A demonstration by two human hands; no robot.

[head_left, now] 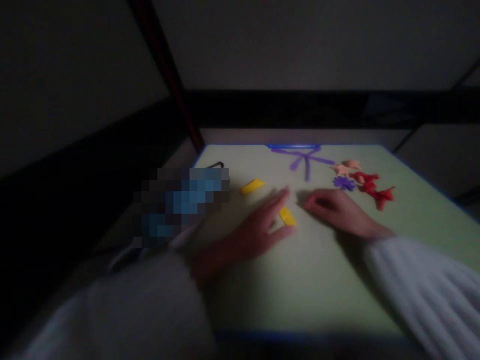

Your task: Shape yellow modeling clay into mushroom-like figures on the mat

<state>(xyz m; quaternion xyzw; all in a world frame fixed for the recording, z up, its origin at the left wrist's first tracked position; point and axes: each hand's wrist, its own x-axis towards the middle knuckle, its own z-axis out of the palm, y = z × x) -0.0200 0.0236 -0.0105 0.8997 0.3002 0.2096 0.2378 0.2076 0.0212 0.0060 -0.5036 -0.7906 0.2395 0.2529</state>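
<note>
My left hand (264,227) is over the table with its fingers stretched out and the thumb apart. A small yellow piece, like modelling clay (288,216), shows between thumb and fingers; whether the hand touches it I cannot tell. My right hand (333,207) is closed, thumb and fingertips pinched together just right of that piece; anything inside is hidden. Another yellow clay-like piece (253,187), longer and pointed, lies beyond my left hand. Past my right hand are a purple flower-like shape (344,183) and red figures (375,190).
The pale table (292,295) has a blue edge. Purple strips (306,162) lie in a branching shape near its far edge, by a blue bar (294,146). Pale pink figures (345,167) are at the far right. A blurred-out patch (187,202) covers the left side. The room is dim.
</note>
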